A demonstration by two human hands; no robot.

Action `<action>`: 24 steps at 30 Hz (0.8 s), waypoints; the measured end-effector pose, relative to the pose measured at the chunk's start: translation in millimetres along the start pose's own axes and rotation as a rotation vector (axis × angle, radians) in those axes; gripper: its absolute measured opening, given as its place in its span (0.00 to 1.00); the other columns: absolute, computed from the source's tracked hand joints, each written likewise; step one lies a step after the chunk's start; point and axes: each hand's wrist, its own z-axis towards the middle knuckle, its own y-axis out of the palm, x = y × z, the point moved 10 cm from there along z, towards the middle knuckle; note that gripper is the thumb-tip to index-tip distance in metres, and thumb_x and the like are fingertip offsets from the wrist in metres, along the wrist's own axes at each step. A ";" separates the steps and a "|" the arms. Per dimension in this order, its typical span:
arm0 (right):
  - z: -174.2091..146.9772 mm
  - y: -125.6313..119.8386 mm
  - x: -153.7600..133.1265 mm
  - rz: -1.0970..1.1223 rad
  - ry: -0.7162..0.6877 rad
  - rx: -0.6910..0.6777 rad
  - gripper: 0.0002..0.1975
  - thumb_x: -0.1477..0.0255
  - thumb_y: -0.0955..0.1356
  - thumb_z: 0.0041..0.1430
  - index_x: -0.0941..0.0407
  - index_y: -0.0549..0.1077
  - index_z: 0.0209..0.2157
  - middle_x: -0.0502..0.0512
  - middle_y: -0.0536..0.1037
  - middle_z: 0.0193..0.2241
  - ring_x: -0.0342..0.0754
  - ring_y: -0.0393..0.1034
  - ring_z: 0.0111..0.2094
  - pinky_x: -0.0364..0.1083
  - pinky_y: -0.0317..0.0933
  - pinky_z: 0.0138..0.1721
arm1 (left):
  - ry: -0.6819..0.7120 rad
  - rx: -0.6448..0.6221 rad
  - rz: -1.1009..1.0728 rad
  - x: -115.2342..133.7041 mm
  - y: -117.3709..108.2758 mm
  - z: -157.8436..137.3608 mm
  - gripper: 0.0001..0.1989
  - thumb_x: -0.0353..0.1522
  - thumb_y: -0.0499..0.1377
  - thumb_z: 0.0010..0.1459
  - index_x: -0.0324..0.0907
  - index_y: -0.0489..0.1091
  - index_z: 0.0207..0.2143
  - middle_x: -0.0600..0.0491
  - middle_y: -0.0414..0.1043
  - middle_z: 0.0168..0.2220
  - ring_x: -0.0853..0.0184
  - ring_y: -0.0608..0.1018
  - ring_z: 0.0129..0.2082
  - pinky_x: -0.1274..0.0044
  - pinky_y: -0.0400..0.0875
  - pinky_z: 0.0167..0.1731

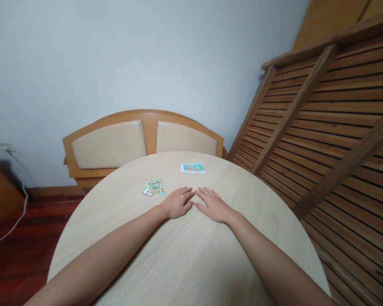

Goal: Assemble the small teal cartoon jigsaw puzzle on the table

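My left hand [178, 202] rests palm down on the pale round table [191, 263], its fingers stretched toward the right. Facing it, my right hand [214, 205] lies flat with spread fingers; the fingertips of both hands nearly meet. Neither hand holds anything. Just left of my left hand is a loose pile of small jigsaw puzzle pieces [153, 187], teal, white and some yellow. Beyond my hands lies a small picture card [193, 168] with a teal background and cartoon figures.
A wooden headboard [151, 131] with two cream panels stands behind the table against a white wall. On the right leans a large slatted wooden frame [319, 127]. A white cable [24, 208] runs from a wall socket to the dark red floor at left.
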 end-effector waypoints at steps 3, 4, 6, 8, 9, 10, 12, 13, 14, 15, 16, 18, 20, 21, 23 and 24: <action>-0.3 -0.7 -0.9 0.000 0.006 -0.005 0.32 0.53 0.59 0.66 0.55 0.59 0.66 0.60 0.54 0.68 0.59 0.44 0.69 0.60 0.40 0.67 | -0.018 -0.004 0.034 -5.6 -7.3 -3.4 0.22 0.37 0.51 0.66 0.38 0.67 0.58 0.43 0.65 0.61 0.56 0.66 0.61 0.65 0.59 0.62; -0.4 -1.0 -1.5 -0.001 0.006 -0.007 0.32 0.53 0.59 0.66 0.55 0.59 0.66 0.60 0.54 0.68 0.59 0.44 0.69 0.60 0.40 0.67 | -0.049 0.001 0.055 -10.7 -11.2 -5.1 0.20 0.37 0.51 0.65 0.40 0.69 0.56 0.44 0.67 0.60 0.56 0.67 0.60 0.64 0.59 0.61; -0.5 -1.5 -2.1 -0.005 0.006 -0.012 0.32 0.53 0.59 0.67 0.56 0.59 0.66 0.60 0.54 0.68 0.59 0.44 0.69 0.60 0.40 0.67 | -0.171 0.035 0.117 -27.8 -21.7 -9.9 0.18 0.38 0.52 0.64 0.42 0.71 0.52 0.44 0.69 0.57 0.54 0.68 0.59 0.59 0.57 0.61; -0.6 -1.3 -1.9 -0.004 0.006 -0.016 0.32 0.53 0.59 0.66 0.56 0.59 0.66 0.60 0.54 0.68 0.59 0.44 0.69 0.60 0.40 0.67 | -0.379 0.095 0.206 -53.0 -34.9 -18.9 0.18 0.39 0.53 0.63 0.42 0.71 0.51 0.42 0.67 0.58 0.49 0.65 0.60 0.53 0.52 0.61; -0.6 -1.2 -1.5 -0.001 0.005 -0.015 0.32 0.53 0.59 0.66 0.55 0.60 0.65 0.60 0.54 0.68 0.59 0.44 0.69 0.59 0.40 0.67 | -0.495 0.123 0.250 -66.0 -41.0 -25.2 0.20 0.41 0.53 0.62 0.41 0.71 0.52 0.41 0.65 0.60 0.46 0.62 0.62 0.50 0.50 0.60; -0.5 -1.0 -0.9 0.003 0.004 -0.012 0.32 0.52 0.59 0.66 0.55 0.60 0.65 0.60 0.54 0.68 0.59 0.44 0.69 0.59 0.40 0.67 | -0.602 0.143 0.287 -77.7 -45.6 -31.8 0.23 0.43 0.54 0.61 0.40 0.69 0.53 0.39 0.62 0.62 0.43 0.59 0.63 0.47 0.48 0.60; -0.3 -0.5 0.6 0.011 0.001 -0.005 0.33 0.51 0.58 0.66 0.55 0.60 0.65 0.60 0.54 0.68 0.59 0.44 0.69 0.60 0.40 0.67 | -0.770 0.145 0.319 -96.9 -48.6 -43.3 0.27 0.46 0.53 0.60 0.39 0.68 0.55 0.38 0.57 0.65 0.38 0.54 0.65 0.44 0.47 0.58; -0.2 -0.1 1.4 0.013 0.000 -0.004 0.33 0.51 0.58 0.66 0.55 0.60 0.65 0.60 0.54 0.68 0.59 0.44 0.69 0.60 0.39 0.67 | -0.827 0.131 0.313 -104.4 -47.4 -47.2 0.28 0.47 0.52 0.60 0.40 0.67 0.56 0.38 0.56 0.65 0.37 0.54 0.65 0.43 0.48 0.56; 0.0 0.4 2.1 0.014 0.001 -0.004 0.33 0.51 0.58 0.66 0.54 0.60 0.65 0.60 0.54 0.68 0.59 0.44 0.69 0.60 0.40 0.67 | -0.867 0.114 0.298 -110.6 -45.3 -50.1 0.29 0.49 0.51 0.60 0.41 0.67 0.56 0.38 0.56 0.65 0.36 0.54 0.64 0.42 0.50 0.55; 0.1 1.0 2.6 0.013 0.001 -0.006 0.33 0.51 0.58 0.66 0.54 0.60 0.65 0.60 0.54 0.68 0.59 0.44 0.69 0.60 0.40 0.67 | -0.896 0.098 0.283 -115.6 -43.1 -52.1 0.29 0.49 0.50 0.60 0.42 0.68 0.55 0.39 0.57 0.64 0.35 0.56 0.63 0.42 0.51 0.54; 0.3 1.3 2.8 0.012 0.001 -0.008 0.33 0.52 0.58 0.66 0.54 0.60 0.65 0.60 0.54 0.68 0.59 0.44 0.69 0.60 0.39 0.67 | -0.913 0.085 0.270 -119.6 -41.3 -53.2 0.29 0.50 0.49 0.60 0.43 0.68 0.55 0.39 0.58 0.64 0.35 0.57 0.62 0.42 0.53 0.53; 0.5 1.4 2.7 0.008 0.001 -0.009 0.32 0.52 0.59 0.66 0.54 0.60 0.65 0.60 0.54 0.68 0.59 0.43 0.69 0.60 0.40 0.67 | -0.909 0.067 0.260 -123.6 -38.9 -52.5 0.29 0.50 0.48 0.60 0.44 0.68 0.55 0.39 0.60 0.63 0.37 0.60 0.61 0.44 0.55 0.52; 0.5 0.9 2.2 0.005 0.003 -0.009 0.32 0.52 0.59 0.66 0.55 0.60 0.65 0.60 0.54 0.68 0.59 0.44 0.69 0.60 0.40 0.67 | -0.874 0.055 0.257 -123.8 -37.7 -49.5 0.27 0.49 0.47 0.61 0.44 0.68 0.55 0.40 0.61 0.62 0.41 0.62 0.60 0.47 0.56 0.53; 0.4 0.7 1.8 0.002 0.004 -0.010 0.32 0.52 0.59 0.66 0.55 0.60 0.65 0.60 0.54 0.68 0.59 0.44 0.69 0.60 0.40 0.67 | -0.849 0.049 0.255 -122.6 -37.1 -47.5 0.26 0.48 0.47 0.62 0.44 0.68 0.55 0.40 0.61 0.62 0.43 0.63 0.60 0.49 0.57 0.54; 0.1 0.2 0.8 -0.006 0.007 -0.012 0.33 0.52 0.59 0.66 0.56 0.60 0.65 0.61 0.54 0.68 0.60 0.44 0.69 0.60 0.40 0.67 | -0.790 0.037 0.247 -117.2 -35.2 -42.7 0.25 0.46 0.47 0.63 0.45 0.68 0.55 0.42 0.63 0.61 0.47 0.64 0.60 0.52 0.58 0.55; -0.2 -0.1 0.3 -0.009 0.009 -0.012 0.33 0.53 0.59 0.66 0.56 0.60 0.65 0.61 0.54 0.68 0.60 0.44 0.69 0.60 0.40 0.67 | -0.760 0.031 0.242 -113.2 -33.7 -40.3 0.24 0.45 0.47 0.64 0.45 0.68 0.56 0.43 0.63 0.61 0.48 0.64 0.60 0.54 0.58 0.56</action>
